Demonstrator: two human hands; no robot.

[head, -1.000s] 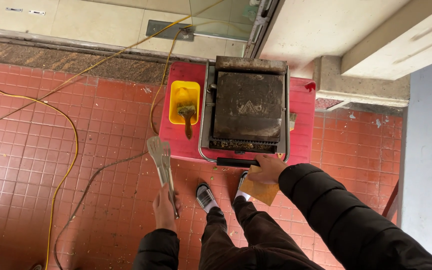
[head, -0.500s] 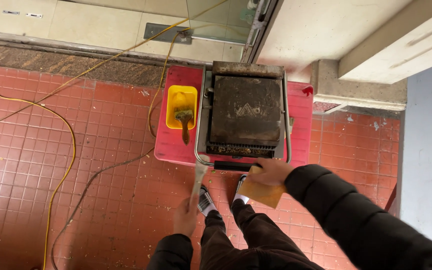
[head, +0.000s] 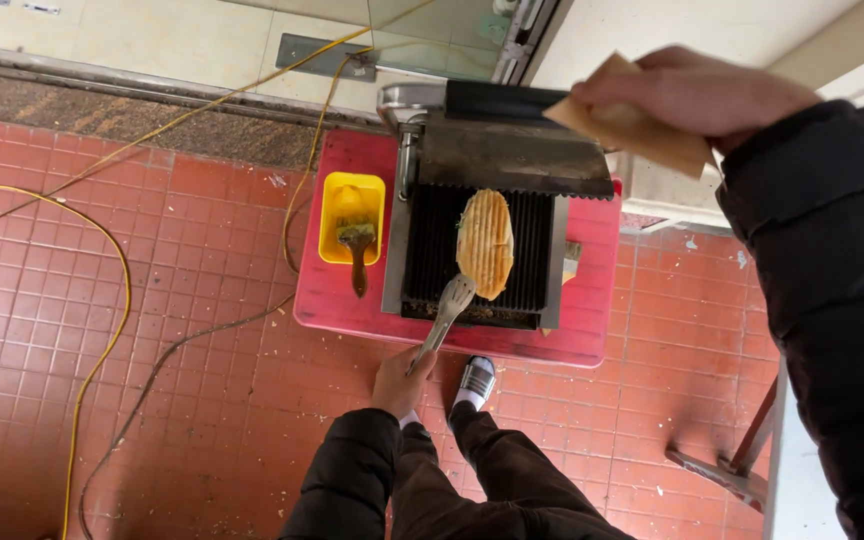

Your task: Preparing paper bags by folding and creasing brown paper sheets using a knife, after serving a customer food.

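A panini press (head: 482, 230) stands open on a red board (head: 592, 335) laid on a red-tiled floor, with a grilled flatbread sandwich (head: 485, 243) on its ribbed plate. The left hand (head: 402, 380), below the press, is closed around metal tongs (head: 444, 318) whose tips touch the sandwich. The right hand (head: 697, 95), above the raised lid, pinches a folded brown paper (head: 632, 125). Left of the press sits a yellow tub (head: 352, 215) with a brush; yellow cables (head: 112, 260) trail across the tiles.
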